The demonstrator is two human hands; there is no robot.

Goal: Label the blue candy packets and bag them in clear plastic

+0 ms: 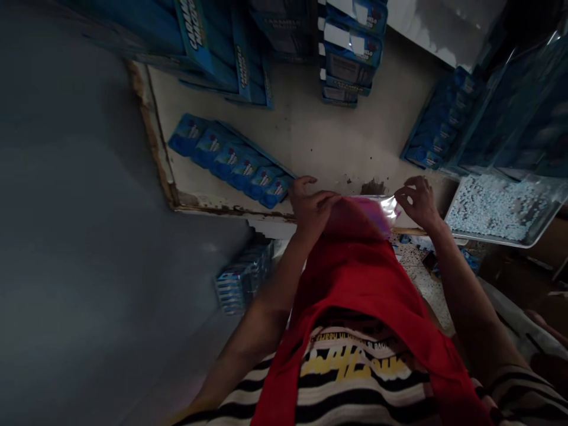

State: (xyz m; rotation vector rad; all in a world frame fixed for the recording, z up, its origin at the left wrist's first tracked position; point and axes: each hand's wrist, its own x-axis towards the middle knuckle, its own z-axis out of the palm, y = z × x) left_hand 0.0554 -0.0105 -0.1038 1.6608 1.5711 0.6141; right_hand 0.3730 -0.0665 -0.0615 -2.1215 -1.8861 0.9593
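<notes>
Pink-silver film (376, 213) pinched at opposite ends, left hand (312, 207), right hand (419, 202); blue packet row (235, 163) beside left hand.

Dim overall | wide-angle distortion at edges | glare on foil (389, 208) | corners shadowed

"caramelo" on blue boxes (355, 53), "love is", "in hearts" on shirt (364, 396)
</notes>
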